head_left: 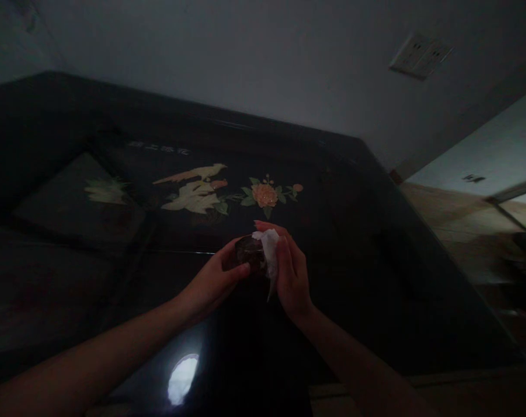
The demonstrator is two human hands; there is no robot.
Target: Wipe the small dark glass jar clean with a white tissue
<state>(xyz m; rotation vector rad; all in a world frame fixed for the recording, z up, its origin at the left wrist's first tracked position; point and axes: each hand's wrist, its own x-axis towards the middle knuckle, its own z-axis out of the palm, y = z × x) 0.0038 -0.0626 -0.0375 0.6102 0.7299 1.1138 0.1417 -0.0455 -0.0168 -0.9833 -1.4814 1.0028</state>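
Note:
My left hand (pixel 221 275) is wrapped round a small dark, glossy object (pixel 249 255), its thumb pressed on the near side. The scene is too dim to tell what kind of object it is. In my right hand (pixel 293 272) is a crumpled white tissue (pixel 270 252), held against the right side of the dark object. One end of the tissue hangs down below my fingers. Both hands are close together above a black, shiny tabletop (pixel 332 231).
The tabletop bears a bird picture (pixel 197 191) and an orange flower picture (pixel 265 196). A pale wall (pixel 245 58) with a socket plate (pixel 421 56) rises behind. The table's right edge slants down past light flooring (pixel 445 214). A bright reflection shows near the front.

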